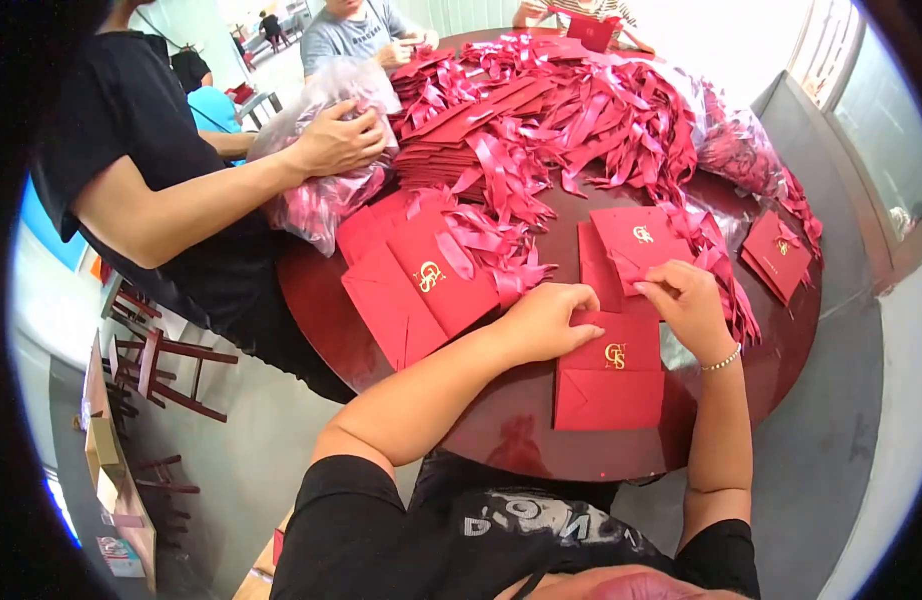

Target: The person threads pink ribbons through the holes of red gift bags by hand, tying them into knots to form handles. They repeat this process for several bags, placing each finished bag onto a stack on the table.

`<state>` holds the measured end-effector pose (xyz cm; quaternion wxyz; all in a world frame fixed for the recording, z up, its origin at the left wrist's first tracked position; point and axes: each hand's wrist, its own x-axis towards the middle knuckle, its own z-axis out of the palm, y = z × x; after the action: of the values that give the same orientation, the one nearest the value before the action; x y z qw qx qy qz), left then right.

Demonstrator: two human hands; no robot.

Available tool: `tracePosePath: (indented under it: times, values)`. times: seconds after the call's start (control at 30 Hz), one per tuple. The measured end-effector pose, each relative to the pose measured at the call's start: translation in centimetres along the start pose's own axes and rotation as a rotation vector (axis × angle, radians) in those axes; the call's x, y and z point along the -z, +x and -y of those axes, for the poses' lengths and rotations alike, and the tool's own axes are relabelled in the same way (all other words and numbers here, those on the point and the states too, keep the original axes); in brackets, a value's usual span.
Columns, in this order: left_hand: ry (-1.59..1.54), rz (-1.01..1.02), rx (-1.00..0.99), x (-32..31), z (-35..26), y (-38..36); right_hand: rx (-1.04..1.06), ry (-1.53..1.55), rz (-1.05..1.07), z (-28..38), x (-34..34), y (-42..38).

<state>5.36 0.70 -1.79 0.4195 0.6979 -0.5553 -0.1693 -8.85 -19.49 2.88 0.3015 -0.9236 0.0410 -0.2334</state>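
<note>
A flattened red paper gift bag (610, 398) with a gold monogram lies on the round table directly before me, its bottom flap folded. My left hand (553, 325) is at the bag's upper left corner, fingers curled and thumb close to the index finger. Over its upper right side, my right hand (687, 305) pinches thumb and fingertips together, near the lower edge of another red bag (636, 235). Anything between the fingers of either hand is too small or hidden to name.
A large heap of red bags with pink ribbons (541, 110) covers the far side of the dark round table (501, 430). Left, a co-worker's hand (341, 140) rests on a clear plastic bag (326, 205). More bags (421, 280) lie left; another (779, 255) lies right. Two people sit opposite.
</note>
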Motion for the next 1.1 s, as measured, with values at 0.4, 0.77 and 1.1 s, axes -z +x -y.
tracePosePath:
  times: [0.4,0.77,1.1]
  values:
    - [-0.196,-0.036,-0.034,-0.4,-0.2,0.0,0.114,0.158,0.263,2.3,-1.3,-0.5]
    - [-0.058,0.016,-0.057,-0.5,0.2,0.2,0.144,0.114,0.158,2.1,-2.5,-0.3]
    - [0.014,-0.001,-0.070,-0.5,0.5,0.0,0.130,-0.002,0.174,3.8,-2.1,0.0]
